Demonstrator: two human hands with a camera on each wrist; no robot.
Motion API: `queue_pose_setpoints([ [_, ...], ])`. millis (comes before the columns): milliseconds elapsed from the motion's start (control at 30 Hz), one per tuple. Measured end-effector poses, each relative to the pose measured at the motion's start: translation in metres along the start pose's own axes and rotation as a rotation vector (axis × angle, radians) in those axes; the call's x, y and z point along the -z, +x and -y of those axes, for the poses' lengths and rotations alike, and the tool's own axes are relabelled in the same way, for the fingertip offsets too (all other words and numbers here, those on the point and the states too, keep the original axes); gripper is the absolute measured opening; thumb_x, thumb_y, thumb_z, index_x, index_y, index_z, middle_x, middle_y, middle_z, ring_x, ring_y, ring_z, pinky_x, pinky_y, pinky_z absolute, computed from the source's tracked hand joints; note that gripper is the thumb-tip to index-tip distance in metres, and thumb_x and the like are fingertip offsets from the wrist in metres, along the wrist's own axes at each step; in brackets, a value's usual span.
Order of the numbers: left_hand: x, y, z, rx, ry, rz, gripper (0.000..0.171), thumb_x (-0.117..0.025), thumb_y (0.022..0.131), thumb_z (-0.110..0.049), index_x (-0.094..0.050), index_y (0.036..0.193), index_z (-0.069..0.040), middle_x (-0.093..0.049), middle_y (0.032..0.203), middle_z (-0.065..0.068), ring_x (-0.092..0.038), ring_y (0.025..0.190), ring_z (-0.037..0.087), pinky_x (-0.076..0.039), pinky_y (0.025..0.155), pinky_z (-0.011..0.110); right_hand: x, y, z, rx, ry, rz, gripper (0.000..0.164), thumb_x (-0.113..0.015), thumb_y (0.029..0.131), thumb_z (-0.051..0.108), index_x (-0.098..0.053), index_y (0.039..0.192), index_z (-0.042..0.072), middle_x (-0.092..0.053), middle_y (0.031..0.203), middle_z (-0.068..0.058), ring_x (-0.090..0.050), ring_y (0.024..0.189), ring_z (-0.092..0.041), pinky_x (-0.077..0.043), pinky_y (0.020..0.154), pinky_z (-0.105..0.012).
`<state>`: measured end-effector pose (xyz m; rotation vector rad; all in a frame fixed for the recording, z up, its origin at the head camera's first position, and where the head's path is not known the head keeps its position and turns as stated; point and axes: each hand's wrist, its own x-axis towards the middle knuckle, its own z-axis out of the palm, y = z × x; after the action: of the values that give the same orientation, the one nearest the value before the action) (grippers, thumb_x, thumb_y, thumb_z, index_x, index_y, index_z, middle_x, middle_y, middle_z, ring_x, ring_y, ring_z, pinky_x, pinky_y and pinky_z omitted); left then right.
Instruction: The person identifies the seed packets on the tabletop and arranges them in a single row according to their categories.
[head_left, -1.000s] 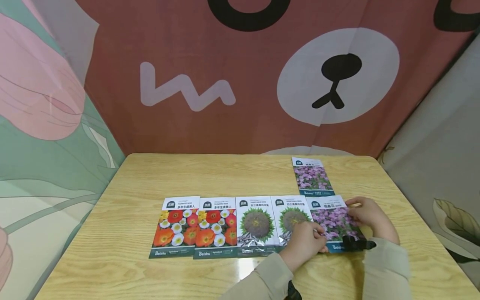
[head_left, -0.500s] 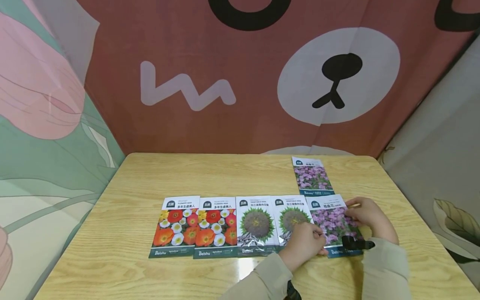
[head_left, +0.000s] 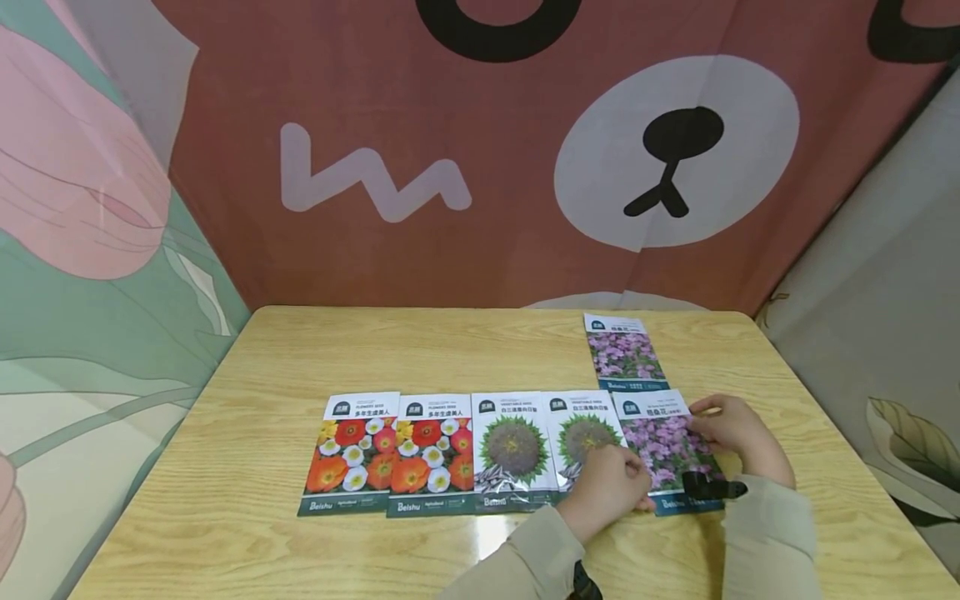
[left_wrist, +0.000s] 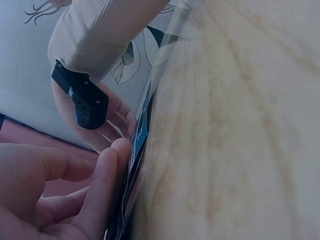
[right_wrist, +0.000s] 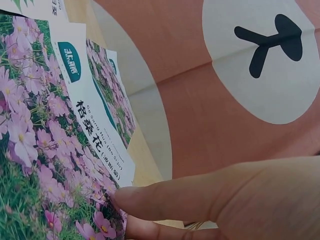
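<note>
A seed packet with pink-purple cosmos flowers [head_left: 663,446] lies at the right end of a row. My right hand [head_left: 742,433] pinches its upper right edge, the thumb [right_wrist: 155,197] on the printed face and a finger below the edge. My left hand [head_left: 607,487] rests low over the neighbouring sunflower packet [head_left: 581,429], fingers bent. Its fingertips [left_wrist: 119,150] touch at the seam beside the cosmos packet's lower left edge; I cannot tell if they pinch it. Left of these lie another sunflower packet [head_left: 513,446] and two poppy packets [head_left: 431,450].
A second cosmos packet [head_left: 626,354] lies behind the row, its lower end near the held packet's top. All rest on a wood-grain table [head_left: 420,346]. A printed bear cloth [head_left: 487,250] hangs at the table's back edge, with patterned cloths at both sides.
The cosmos packet in my right hand has turned slightly, its lower edge coming toward me. My right hand has shifted a little left; the left hand stays in place.
</note>
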<state>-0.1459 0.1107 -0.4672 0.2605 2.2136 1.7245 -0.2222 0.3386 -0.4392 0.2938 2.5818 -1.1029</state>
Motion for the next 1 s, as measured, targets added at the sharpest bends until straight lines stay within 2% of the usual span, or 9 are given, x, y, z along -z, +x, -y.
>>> queue_pose_setpoints([
  [400, 0.013, 0.003, -0.006, -0.038, 0.036, 0.002, 0.005, -0.063, 0.098, -0.008, -0.069, 0.098, -0.006, -0.064, 0.058, -0.004, -0.058, 0.045, 0.007, -0.049, 0.047, 0.019, -0.004, 0.005, 0.002, 0.0, -0.021, -0.005, 0.043, -0.065, 0.096, 0.012, -0.051, 0.125, -0.017, -0.06, 0.11, -0.035, -0.066, 0.088, -0.028, -0.059, 0.068, -0.039],
  [600, 0.028, 0.01, -0.006, -0.088, 0.058, 0.0, 0.013, -0.061, 0.099, -0.01, -0.066, 0.11, -0.007, -0.067, 0.073, -0.005, -0.057, 0.053, 0.004, -0.046, 0.05, 0.02, -0.005, 0.002, 0.004, 0.005, -0.031, -0.016, 0.048, -0.063, 0.097, 0.017, -0.048, 0.127, -0.018, -0.057, 0.113, -0.036, -0.065, 0.089, -0.03, -0.059, 0.07, -0.04],
  [767, 0.043, 0.017, -0.01, -0.089, 0.063, 0.001, 0.021, -0.06, 0.1, -0.015, -0.064, 0.12, -0.009, -0.065, 0.094, -0.008, -0.06, 0.073, 0.005, -0.05, 0.063, 0.025, -0.002, 0.001, 0.006, 0.006, -0.075, -0.033, 0.055, -0.054, 0.101, 0.024, -0.041, 0.132, -0.02, -0.052, 0.12, -0.04, -0.063, 0.096, -0.037, -0.058, 0.076, -0.044],
  [867, 0.051, 0.022, -0.014, -0.106, 0.048, 0.001, 0.027, -0.061, 0.1, -0.014, -0.062, 0.126, -0.009, -0.064, 0.109, -0.001, -0.064, 0.09, 0.008, -0.053, 0.072, 0.025, -0.002, 0.002, 0.006, 0.001, -0.101, -0.044, 0.058, -0.052, 0.102, 0.027, -0.038, 0.135, -0.02, -0.05, 0.123, -0.041, -0.061, 0.101, -0.042, -0.057, 0.081, -0.048],
  [1000, 0.059, 0.029, -0.017, -0.109, -0.002, 0.006, 0.034, -0.06, 0.1, -0.014, -0.059, 0.134, -0.009, -0.06, 0.127, 0.005, -0.065, 0.107, 0.013, -0.054, 0.078, 0.024, -0.002, 0.004, 0.004, -0.005, -0.134, -0.061, 0.062, -0.05, 0.102, 0.03, -0.035, 0.137, -0.02, -0.05, 0.122, -0.041, -0.059, 0.102, -0.044, -0.052, 0.085, -0.054],
])
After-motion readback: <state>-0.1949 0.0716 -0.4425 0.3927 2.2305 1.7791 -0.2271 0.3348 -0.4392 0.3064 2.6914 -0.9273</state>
